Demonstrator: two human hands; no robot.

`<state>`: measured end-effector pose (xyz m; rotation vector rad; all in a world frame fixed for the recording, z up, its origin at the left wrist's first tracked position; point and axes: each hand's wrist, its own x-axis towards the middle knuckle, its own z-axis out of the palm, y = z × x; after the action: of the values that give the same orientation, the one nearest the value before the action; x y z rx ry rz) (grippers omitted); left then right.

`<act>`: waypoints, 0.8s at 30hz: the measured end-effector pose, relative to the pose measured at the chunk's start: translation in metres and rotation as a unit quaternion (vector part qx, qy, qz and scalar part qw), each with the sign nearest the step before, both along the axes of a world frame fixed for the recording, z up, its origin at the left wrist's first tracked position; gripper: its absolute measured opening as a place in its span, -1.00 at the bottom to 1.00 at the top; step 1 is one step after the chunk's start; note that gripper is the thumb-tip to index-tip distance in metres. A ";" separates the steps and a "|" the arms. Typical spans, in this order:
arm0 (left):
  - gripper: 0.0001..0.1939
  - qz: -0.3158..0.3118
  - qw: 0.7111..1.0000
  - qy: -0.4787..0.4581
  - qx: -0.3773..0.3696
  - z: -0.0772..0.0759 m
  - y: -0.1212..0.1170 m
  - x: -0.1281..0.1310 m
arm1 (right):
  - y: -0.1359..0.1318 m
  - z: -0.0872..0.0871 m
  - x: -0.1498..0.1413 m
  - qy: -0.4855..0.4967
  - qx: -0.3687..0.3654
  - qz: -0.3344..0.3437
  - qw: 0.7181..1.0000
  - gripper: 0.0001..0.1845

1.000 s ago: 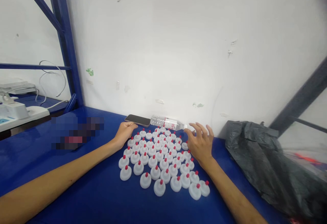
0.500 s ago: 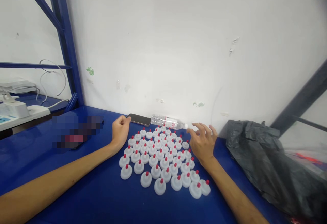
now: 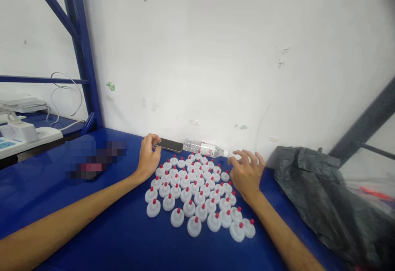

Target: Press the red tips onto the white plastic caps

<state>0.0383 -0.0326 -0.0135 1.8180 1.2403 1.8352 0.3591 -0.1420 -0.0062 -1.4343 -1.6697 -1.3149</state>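
Note:
Several white round plastic caps with red tips (image 3: pixel 185 195) stand spread in loose rows on the blue table, between my two hands. To their left is my left hand (image 3: pixel 149 156), fingers bent and the thumb apart from them, with nothing visible in it. Its fingertips are at the left end of a dark phone (image 3: pixel 170 145); whether they touch it I cannot tell. My right hand (image 3: pixel 247 174) rests at the right edge of the group, open, its curved fingers spread. Close to its thumb is the white lid of a clear water bottle (image 3: pixel 205 149) lying on its side.
A white wall (image 3: pixel 200 57) rises behind the blue table (image 3: pixel 129 230). Crumpled black plastic (image 3: pixel 304 188) lies at right. A pixelated dark item (image 3: pixel 98 162) is on the left, beyond it a white power strip (image 3: pixel 46 135) with cables. A blue metal frame (image 3: pixel 83 52) stands there too.
My left hand has shifted up slightly and its fingers have opened away from the thumb. My right hand looks almost the same. The whole view has moved a little; the caps keep their arrangement.

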 end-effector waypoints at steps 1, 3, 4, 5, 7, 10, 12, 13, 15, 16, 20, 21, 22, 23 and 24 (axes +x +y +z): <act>-0.79 -0.020 0.999 0.010 -0.025 -0.002 0.003 0.000 | 0.000 0.000 0.000 0.005 -0.012 0.002 1.000 -0.72; -0.81 -0.058 0.995 0.026 -0.082 -0.005 0.008 -0.001 | 0.000 0.000 0.000 0.015 -0.044 0.007 0.999 -0.75; -0.80 -0.076 0.991 0.033 -0.110 -0.006 0.011 -0.001 | 0.001 0.000 0.000 0.019 -0.063 0.011 0.998 -0.76; -0.78 -0.094 0.986 0.041 -0.135 -0.007 0.013 -0.001 | 0.001 0.000 0.000 0.021 -0.083 0.016 0.996 -0.77; -0.71 -0.129 0.975 0.060 -0.172 -0.008 0.015 0.000 | 0.003 -0.001 0.001 0.018 -0.124 0.031 0.992 -0.77; -0.65 -0.167 0.963 0.088 -0.192 -0.007 0.014 0.001 | 0.006 -0.002 0.000 0.009 -0.171 0.054 0.984 -0.77; -0.66 -0.178 0.960 0.103 -0.192 -0.006 0.012 0.002 | 0.008 -0.002 0.000 0.005 -0.195 0.066 0.979 -0.78; -0.68 -0.180 0.959 0.109 -0.191 -0.006 0.012 0.002 | 0.009 -0.003 0.000 0.004 -0.205 0.071 0.976 -0.78; -0.71 -0.180 0.958 0.117 -0.190 -0.006 0.012 0.002 | 0.010 -0.003 0.000 0.004 -0.221 0.081 0.972 -0.77; -0.71 -0.180 0.957 0.121 -0.191 -0.006 0.012 0.002 | 0.010 -0.004 0.000 0.006 -0.227 0.085 0.970 -0.76; -0.73 -0.186 0.953 0.129 -0.199 -0.007 0.013 0.001 | 0.011 -0.004 0.002 0.018 -0.240 0.097 0.966 -0.72; -0.73 -0.189 0.952 0.130 -0.201 -0.006 0.013 0.001 | 0.011 -0.005 0.002 0.021 -0.243 0.099 0.965 -0.72; -0.73 -0.192 0.951 0.129 -0.204 -0.006 0.013 0.001 | 0.011 -0.005 0.002 0.023 -0.245 0.102 0.964 -0.72; -0.73 -0.195 0.950 0.128 -0.207 -0.005 0.013 0.001 | 0.011 -0.005 0.002 0.026 -0.248 0.103 0.963 -0.72; -0.73 -0.198 0.949 0.127 -0.211 -0.004 0.012 0.001 | 0.011 -0.005 0.002 0.028 -0.249 0.105 0.962 -0.71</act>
<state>0.0397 -0.0202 -0.0175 1.9109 1.1316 1.0549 0.3615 -0.1313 -0.0115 -1.4888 -2.1464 -0.7590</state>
